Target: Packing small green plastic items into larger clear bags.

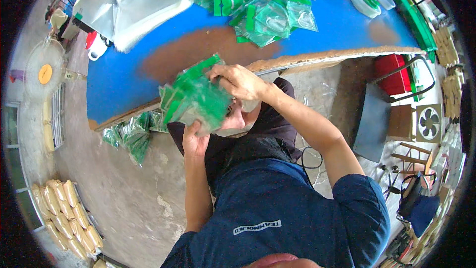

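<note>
A bundle of flat green-and-clear plastic packets (198, 97) is held up over the near edge of the blue table (121, 72), above my lap. My left hand (196, 141) grips the bundle from below, fingers partly hidden behind it. At its upper right, my right hand (240, 82) has its fingers curled and pinched on the packets' edge. The packets are fanned unevenly and slightly blurred. Farther back on the table lies a loose heap of similar packets (267, 12), some with a pale ring-shaped item visible inside.
A large metal tray (134, 7) stands at the table's left, by a red-and-white container (97, 45). A clear tub (364, 2) holds something green at the far right. Green bags (134, 136) lie below the table's left edge. Right are a dark chair (372, 119) and a fan (429, 123).
</note>
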